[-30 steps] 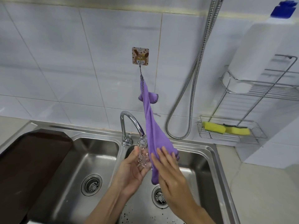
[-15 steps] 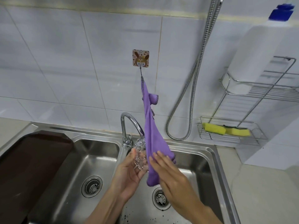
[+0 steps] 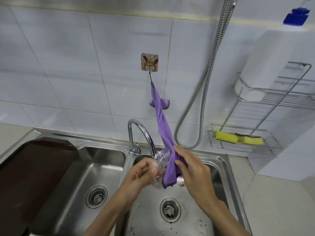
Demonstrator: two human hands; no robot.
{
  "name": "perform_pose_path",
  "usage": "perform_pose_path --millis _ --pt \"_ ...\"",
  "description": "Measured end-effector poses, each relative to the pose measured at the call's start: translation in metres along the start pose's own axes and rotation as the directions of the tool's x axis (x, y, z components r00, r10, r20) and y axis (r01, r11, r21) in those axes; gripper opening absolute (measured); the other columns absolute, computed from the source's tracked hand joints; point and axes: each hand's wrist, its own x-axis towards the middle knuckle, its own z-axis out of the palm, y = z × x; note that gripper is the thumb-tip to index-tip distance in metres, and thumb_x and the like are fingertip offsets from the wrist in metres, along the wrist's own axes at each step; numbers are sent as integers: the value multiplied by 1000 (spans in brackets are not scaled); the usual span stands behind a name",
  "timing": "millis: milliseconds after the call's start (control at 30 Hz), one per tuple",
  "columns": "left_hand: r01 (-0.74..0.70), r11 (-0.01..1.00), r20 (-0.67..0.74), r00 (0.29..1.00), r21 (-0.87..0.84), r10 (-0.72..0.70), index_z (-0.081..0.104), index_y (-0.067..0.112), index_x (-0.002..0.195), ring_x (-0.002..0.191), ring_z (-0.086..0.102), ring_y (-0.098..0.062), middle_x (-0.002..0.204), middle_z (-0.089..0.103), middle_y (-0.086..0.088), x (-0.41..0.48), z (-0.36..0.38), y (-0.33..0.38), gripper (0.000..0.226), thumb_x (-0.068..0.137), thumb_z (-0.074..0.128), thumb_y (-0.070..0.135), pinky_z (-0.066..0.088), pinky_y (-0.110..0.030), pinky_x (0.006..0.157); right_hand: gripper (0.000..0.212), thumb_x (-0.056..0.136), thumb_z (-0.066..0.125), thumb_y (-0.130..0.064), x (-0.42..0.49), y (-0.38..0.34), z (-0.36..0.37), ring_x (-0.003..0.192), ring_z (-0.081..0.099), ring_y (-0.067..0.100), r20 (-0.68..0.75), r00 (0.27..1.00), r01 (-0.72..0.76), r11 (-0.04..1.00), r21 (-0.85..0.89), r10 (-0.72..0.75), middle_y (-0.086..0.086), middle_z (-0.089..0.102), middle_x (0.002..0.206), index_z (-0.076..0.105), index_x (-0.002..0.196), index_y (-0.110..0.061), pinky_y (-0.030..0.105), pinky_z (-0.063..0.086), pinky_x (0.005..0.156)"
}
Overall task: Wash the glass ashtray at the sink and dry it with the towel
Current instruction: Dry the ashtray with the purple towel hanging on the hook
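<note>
My left hand [image 3: 138,176] holds the clear glass ashtray [image 3: 161,165] on edge above the right sink basin [image 3: 219,160], just under the tap spout. The purple towel [image 3: 162,132] hangs from a cartoon wall hook [image 3: 149,62] and stretches down to the ashtray. My right hand [image 3: 192,169] grips the towel's lower part, fingers and thumb curled round the cloth, and holds it against the ashtray's right side. The towel hides much of the ashtray's right half.
The chrome tap [image 3: 136,132] stands between two steel basins; the left basin [image 3: 81,169] is partly covered by a dark brown tray [image 3: 29,171]. A metal hose [image 3: 202,92] loops down the tiles. A wire rack [image 3: 242,140] at right holds yellow sponges [image 3: 238,137].
My right hand's fingers went from flat on the towel to curled round it, and it slid up the cloth. The ashtray has turned slightly in my left hand.
</note>
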Motion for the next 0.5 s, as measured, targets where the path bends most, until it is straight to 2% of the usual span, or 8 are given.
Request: perform_pose_path --millis 67,133,200,233,333,400,433,500 --pt "-104 981 64 993 166 94 62 9 92 94 62 -25 96 65 -19 2 -3 1 20 87 65 29 45 -36 81 43 82 71 5 0 0 -6 117 59 14 17 993 117 993 -20 -116 -1 66 124 67 122 -10 24 46 102" --pt "-189 917 128 980 352 153 61 6 92 84 60 -23 89 64 -9 5 -6 0 15 91 63 21 47 -37 77 41 82 70 5 3 3 -12 118 56 16 136 960 253 966 -57 -244 0 65 125 67 121 -9 23 43 103" --pt "-258 804 184 965 536 187 59 11 92 80 60 -22 86 64 0 8 -10 2 8 92 63 18 48 -36 74 39 84 69 -3 10 6 -20 117 52 14 308 914 298 952 -71 -264 -2 63 124 62 122 -11 24 42 101" --pt "-298 729 216 954 616 207 59 15 91 78 59 -15 85 64 8 10 -12 3 6 92 63 19 48 -33 73 39 85 68 -8 14 7 -23 115 51 14 376 893 303 948 -96 -247 -3 62 123 59 122 -14 26 44 97" --pt "-361 595 241 931 718 275 60 18 93 86 56 -8 89 61 18 12 -13 2 5 91 64 17 47 -29 77 40 84 70 -13 17 6 -27 108 50 13 436 869 351 913 -209 -235 -6 62 118 55 120 -19 33 52 83" --pt "-361 599 197 926 715 322 65 16 99 102 57 -11 103 63 13 12 -12 -1 10 89 67 13 47 -30 88 39 84 70 -11 15 3 -26 103 51 13 428 863 399 883 -247 -270 -5 63 114 54 118 -19 33 54 75" --pt "-340 636 155 932 692 329 67 16 104 112 56 -11 113 64 9 11 -12 -5 17 88 69 13 46 -29 95 38 84 70 -10 13 1 -26 101 52 13 421 861 412 877 -249 -285 -4 63 113 55 118 -18 33 55 72" --pt "-242 813 -3 958 530 287 65 22 116 128 50 -7 134 58 6 7 -4 -10 36 82 76 25 43 -24 102 36 85 69 -7 9 0 -27 99 55 16 382 870 419 875 -243 -310 -3 62 112 55 117 -15 34 56 69"
